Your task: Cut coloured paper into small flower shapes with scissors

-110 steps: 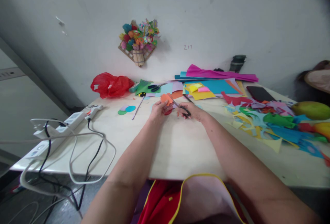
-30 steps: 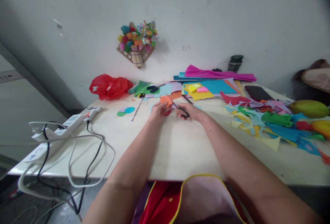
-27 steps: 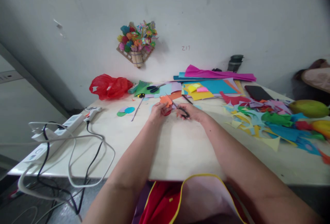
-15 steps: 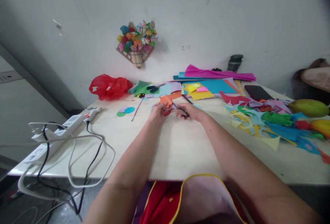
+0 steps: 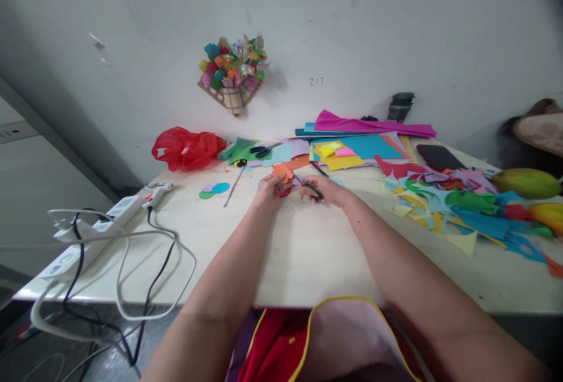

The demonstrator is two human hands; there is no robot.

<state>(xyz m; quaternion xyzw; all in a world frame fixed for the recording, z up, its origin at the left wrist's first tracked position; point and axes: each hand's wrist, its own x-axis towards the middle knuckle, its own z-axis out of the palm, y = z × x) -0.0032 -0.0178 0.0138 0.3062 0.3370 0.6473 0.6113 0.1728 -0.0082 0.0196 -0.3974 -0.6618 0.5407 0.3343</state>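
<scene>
Pinched in my left hand (image 5: 268, 189) is an orange paper cutout (image 5: 282, 172) with a rounded, petal-like edge. My right hand (image 5: 329, 191) is wrapped round the black handles of a pair of scissors (image 5: 313, 189). The blades point up and left, right beside the orange paper; whether they touch it I cannot tell. A red paper piece (image 5: 285, 192) shows just below my left fingers, partly hidden. Under and behind the hands lie more coloured papers, partly covered. A second pair of scissors (image 5: 262, 151) lies on green paper (image 5: 244, 152) farther back.
Paper scraps (image 5: 440, 212) spread over the right side, near a phone (image 5: 440, 157) and a yellow-green fruit (image 5: 525, 184). Coloured sheets (image 5: 373, 147) are stacked at the back. At left are a red plastic bag (image 5: 187, 148), paper circles (image 5: 220, 188) and a power strip (image 5: 94, 235) with loose cables.
</scene>
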